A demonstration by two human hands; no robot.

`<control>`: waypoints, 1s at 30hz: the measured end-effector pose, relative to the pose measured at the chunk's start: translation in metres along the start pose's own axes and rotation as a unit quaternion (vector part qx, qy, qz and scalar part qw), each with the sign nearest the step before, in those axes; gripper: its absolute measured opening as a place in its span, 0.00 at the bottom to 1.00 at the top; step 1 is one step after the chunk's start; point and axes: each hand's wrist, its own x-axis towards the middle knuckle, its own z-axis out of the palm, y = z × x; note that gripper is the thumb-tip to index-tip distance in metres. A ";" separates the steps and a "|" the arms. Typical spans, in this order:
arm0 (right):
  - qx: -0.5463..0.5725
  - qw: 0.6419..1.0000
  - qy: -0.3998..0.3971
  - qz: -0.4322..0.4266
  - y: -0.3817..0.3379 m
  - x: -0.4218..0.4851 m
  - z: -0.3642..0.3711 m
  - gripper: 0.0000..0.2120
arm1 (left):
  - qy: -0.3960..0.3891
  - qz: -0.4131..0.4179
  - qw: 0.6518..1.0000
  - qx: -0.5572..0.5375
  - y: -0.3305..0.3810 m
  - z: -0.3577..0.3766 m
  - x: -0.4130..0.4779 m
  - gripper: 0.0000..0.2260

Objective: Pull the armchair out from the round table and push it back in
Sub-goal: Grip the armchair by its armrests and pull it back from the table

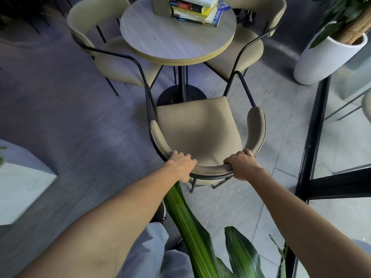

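Gripping the armchair backrest, both hands, left and right, had fingers curled over it, clear of the table.

three beige armchairs, one round table, one stack of books, one white planter, two hands

Soft daylight, brighter at right by the glass panel, dimmer and bluish over the floor at left; faint shadow beneath the round table; wide-angle bending at the edges; the near green leaf and left margin are blurred.
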 end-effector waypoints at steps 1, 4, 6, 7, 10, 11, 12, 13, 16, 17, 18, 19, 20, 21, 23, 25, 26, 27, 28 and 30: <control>0.011 1.000 -0.023 -0.013 0.002 -0.002 -0.009 0.15 | -0.019 0.014 1.000 -0.010 -0.003 -0.006 0.000 0.23; 0.072 0.995 -0.064 -0.031 0.006 -0.008 -0.041 0.24 | -0.042 0.040 0.997 -0.055 -0.009 -0.027 0.002 0.21; 0.094 0.994 -0.047 -0.030 0.010 -0.009 -0.064 0.25 | -0.015 0.042 0.997 -0.064 -0.012 -0.045 0.004 0.20; 0.090 0.995 -0.029 -0.028 0.013 -0.008 -0.075 0.26 | 0.010 0.037 0.998 -0.059 -0.014 -0.056 0.006 0.19; 0.081 0.997 0.014 -0.012 0.027 -0.004 -0.113 0.24 | 0.084 0.016 0.996 -0.036 -0.021 -0.099 0.008 0.18; 0.076 0.997 0.025 -0.009 0.033 -0.001 -0.127 0.24 | 0.103 0.006 0.994 -0.034 -0.024 -0.115 0.009 0.17; 0.067 0.997 0.035 -0.008 0.040 0.001 -0.141 0.24 | 0.120 -0.006 0.992 -0.034 -0.027 -0.132 0.012 0.17; 0.058 0.997 0.041 -0.008 0.048 0.005 -0.156 0.23 | 0.135 -0.018 0.990 -0.036 -0.031 -0.150 0.015 0.16; 0.045 0.997 0.061 -0.006 0.077 0.019 -0.200 0.23 | 0.181 -0.042 0.982 -0.041 -0.045 -0.202 0.033 0.16; 0.042 0.997 0.064 -0.002 0.087 0.023 -0.213 0.23 | 0.192 -0.046 0.979 -0.041 -0.049 -0.219 0.041 0.15; 0.040 0.997 0.065 0.003 0.098 0.029 -0.226 0.23 | 0.200 -0.051 0.978 -0.042 -0.053 -0.235 0.049 0.15; 0.038 0.997 0.065 0.006 0.109 0.035 -0.239 0.23 | 0.204 -0.056 0.976 -0.043 -0.056 -0.250 0.058 0.15; 0.036 0.997 0.064 0.008 0.119 0.040 -0.249 0.23 | 0.204 -0.059 0.976 -0.044 -0.058 -0.263 0.066 0.14; 0.033 0.997 0.064 0.009 0.129 0.046 -0.257 0.23 | 0.206 -0.063 0.976 -0.041 -0.059 -0.277 0.075 0.15; 0.032 0.997 0.064 0.009 0.150 0.059 -0.271 0.24 | 0.209 -0.075 0.974 -0.041 -0.060 -0.303 0.092 0.15; 0.028 0.998 0.061 0.001 0.170 0.071 -0.281 0.24 | 0.210 -0.083 0.973 -0.044 -0.057 -0.325 0.109 0.14; 0.023 0.998 0.064 -0.003 0.182 0.077 -0.285 0.23 | 0.211 -0.087 0.973 -0.042 -0.054 -0.335 0.119 0.14; 0.017 0.998 0.066 -0.009 0.195 0.085 -0.288 0.23 | 0.210 -0.091 0.973 -0.041 -0.050 -0.345 0.128 0.14; 0.014 0.998 0.066 -0.015 0.209 0.093 -0.292 0.23 | 0.208 -0.096 0.972 -0.045 -0.046 -0.355 0.139 0.14; 0.007 0.997 0.067 -0.029 0.238 0.109 -0.298 0.24 | 0.209 -0.110 0.970 -0.053 -0.037 -0.375 0.162 0.14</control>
